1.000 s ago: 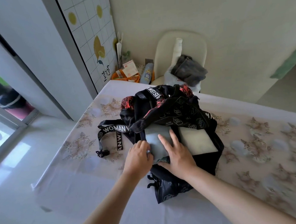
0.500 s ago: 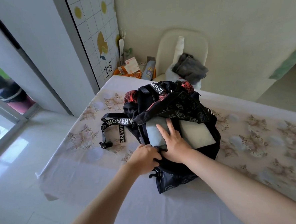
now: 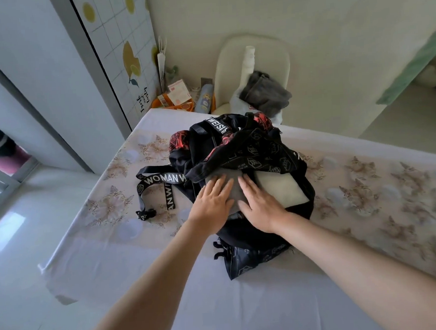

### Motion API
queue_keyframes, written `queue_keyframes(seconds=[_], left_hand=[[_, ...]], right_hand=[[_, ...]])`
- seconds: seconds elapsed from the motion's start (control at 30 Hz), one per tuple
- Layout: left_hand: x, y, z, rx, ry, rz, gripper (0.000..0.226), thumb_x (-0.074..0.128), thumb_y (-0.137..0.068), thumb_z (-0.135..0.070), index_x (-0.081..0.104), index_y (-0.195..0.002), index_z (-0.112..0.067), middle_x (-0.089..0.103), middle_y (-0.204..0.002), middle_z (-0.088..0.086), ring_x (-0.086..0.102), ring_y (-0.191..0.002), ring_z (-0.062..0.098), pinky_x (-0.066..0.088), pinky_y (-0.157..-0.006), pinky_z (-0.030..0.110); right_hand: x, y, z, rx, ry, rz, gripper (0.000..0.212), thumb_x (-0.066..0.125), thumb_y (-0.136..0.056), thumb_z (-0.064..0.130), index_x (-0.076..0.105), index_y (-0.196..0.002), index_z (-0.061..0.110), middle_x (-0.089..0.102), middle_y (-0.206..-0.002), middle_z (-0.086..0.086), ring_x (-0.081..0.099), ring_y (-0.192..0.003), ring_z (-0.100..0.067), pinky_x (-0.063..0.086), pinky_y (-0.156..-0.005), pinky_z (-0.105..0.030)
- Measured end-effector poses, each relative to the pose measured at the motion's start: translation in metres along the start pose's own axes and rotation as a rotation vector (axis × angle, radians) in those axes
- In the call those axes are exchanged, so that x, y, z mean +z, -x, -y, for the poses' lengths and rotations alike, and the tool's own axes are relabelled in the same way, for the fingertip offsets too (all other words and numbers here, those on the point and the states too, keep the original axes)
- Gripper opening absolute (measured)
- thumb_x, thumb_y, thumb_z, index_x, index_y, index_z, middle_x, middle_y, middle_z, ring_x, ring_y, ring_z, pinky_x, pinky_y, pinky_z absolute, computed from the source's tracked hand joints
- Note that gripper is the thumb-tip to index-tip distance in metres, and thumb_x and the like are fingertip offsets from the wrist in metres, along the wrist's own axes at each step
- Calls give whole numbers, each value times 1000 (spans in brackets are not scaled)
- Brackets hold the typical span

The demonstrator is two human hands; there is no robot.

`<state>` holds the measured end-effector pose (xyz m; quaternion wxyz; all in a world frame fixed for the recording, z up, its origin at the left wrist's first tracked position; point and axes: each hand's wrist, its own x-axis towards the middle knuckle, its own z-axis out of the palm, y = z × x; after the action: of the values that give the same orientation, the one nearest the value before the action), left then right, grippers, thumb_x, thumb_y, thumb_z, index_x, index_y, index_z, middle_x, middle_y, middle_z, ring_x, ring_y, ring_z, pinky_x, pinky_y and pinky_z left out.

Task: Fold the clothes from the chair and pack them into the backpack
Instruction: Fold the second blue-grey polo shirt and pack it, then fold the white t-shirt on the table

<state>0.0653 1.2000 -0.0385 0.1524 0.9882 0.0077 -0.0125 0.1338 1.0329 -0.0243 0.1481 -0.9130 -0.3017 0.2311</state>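
Pressing hands: left hand (image 3: 211, 199) and right hand (image 3: 259, 203) lie flat side by side, fingers straight and slightly spread, on the folded grey garment (image 3: 235, 186).
Grey garment: inside the open mouth of the black backpack (image 3: 259, 149), touching a folded white piece (image 3: 279, 189) on its right.
Writing: the strap (image 3: 161, 179) reads "WOMAN W" (the rest runs under the bag); the top handle (image 3: 218, 125) reads "WEISE".
Chair: the chair (image 3: 253, 50) beyond the table's far edge holds 1 dark grey garment (image 3: 265, 93).
Table: the tablecloth (image 3: 141, 258) runs flat from the backpack to the near and left edges; the strap lies well apart from the left edge.
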Motion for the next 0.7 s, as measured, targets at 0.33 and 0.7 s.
queue_keyframes(seconds=[0.33,0.7], left_hand=[[-19,-16,-18,-136,-124,20,56,45,-91,-44,41,-144,-27,41,-145,-1,36,-133,23,31,-108,39],[23,-62,-267,53,163,35,38,50,-94,-36,58,-130,-31,59,-128,-4,54,-118,22,43,-95,35]], right_hand=[[-35,20,-7,0,-64,79,57,43,-98,58,36,-150,36,30,-160,5,37,-142,-23,33,-113,-41],[-95,175,-205,213,-193,-238,43,46,-96,52,53,-136,40,66,-124,9,64,-108,-14,53,-92,-32]])
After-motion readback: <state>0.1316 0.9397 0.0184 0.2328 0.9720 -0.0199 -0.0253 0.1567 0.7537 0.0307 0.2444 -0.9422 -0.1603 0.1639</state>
